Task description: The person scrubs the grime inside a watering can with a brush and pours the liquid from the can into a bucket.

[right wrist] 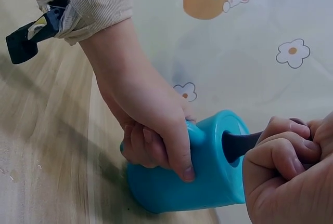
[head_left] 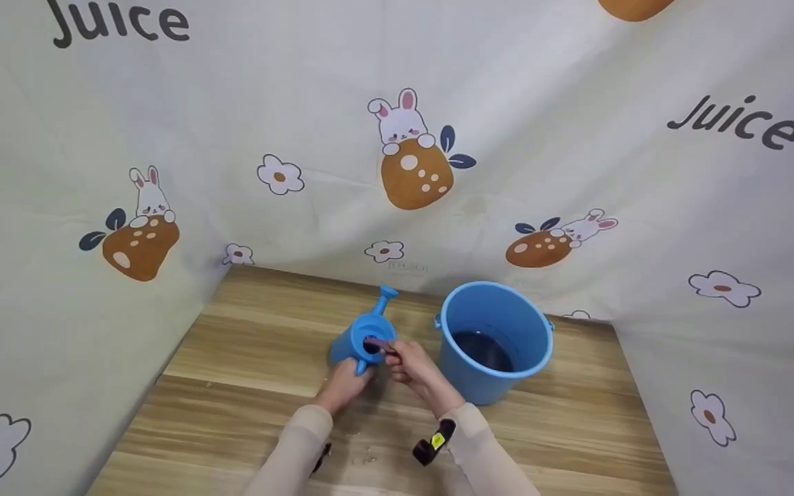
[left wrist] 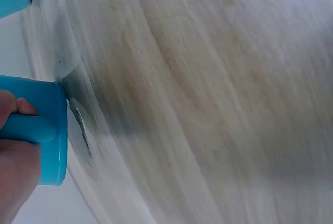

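A blue watering can (head_left: 344, 350) is in the left half of the table in the head view, its spout pointing away from me. My left hand (head_left: 345, 386) grips its handle, fingers wrapped round it in the right wrist view. In the left wrist view, the base of the can (left wrist: 52, 161) is close to the wooden surface. My right hand (head_left: 414, 365) holds a dark purple-brown stick-like tool (right wrist: 242, 145) with curled fingers. The far end of this tool goes through the can's top opening and is hidden inside.
To the right of the hands stands a blue bucket (head_left: 469, 382) with dark liquid (head_left: 483, 351) at its bottom. Small wet drops (head_left: 364, 456) lie on the wooden table (head_left: 252, 406). A printed cloth (head_left: 328, 103) with rabbits and flowers hangs around the back and sides.
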The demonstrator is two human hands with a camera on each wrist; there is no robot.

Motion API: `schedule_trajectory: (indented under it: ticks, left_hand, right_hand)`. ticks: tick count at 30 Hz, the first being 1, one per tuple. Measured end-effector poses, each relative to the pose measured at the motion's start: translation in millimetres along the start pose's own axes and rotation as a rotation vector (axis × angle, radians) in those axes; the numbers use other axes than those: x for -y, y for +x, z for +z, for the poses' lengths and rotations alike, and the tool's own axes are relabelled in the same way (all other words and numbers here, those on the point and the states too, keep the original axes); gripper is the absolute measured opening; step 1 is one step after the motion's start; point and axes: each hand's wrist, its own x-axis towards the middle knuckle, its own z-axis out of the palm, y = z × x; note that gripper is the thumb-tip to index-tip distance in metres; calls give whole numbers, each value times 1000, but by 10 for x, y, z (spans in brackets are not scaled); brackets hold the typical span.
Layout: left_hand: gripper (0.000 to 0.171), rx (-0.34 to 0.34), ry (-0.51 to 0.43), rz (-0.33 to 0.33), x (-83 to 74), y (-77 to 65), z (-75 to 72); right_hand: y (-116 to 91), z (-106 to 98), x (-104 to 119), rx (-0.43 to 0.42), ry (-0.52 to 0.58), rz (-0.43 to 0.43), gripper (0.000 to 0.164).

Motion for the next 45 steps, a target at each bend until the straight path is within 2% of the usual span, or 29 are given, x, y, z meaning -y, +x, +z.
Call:
schedule_trajectory:
  ticks: [12,21,25,28,32,37,45]
  left_hand:
    - [29,-7,-47,-2,-16,21,30]
    - [32,19,30,1,17,-65,53]
    - [34,-28,70,43,19,-66,52]
    - [36,-50,97,55,-2,-46,38]
    - [35,-33,114,35,-32,-30,36]
    - [34,-19,138,30,-25,-30,45]
    - [35,-6,88,0,-10,-22,17]
  right_hand:
    - [124,14,16,3,-52,-1,18]
    - [269,96,-96,-23,19,88,18]
    - [311,144,-80,1,10,79,17]
    - [318,155,-57,6,28,72,18]
    - [297,144,-46,-20,88,87,18]
    - [254,139,-46,-13,111,97,18]
    - [148,143,-19,22,162,80,19]
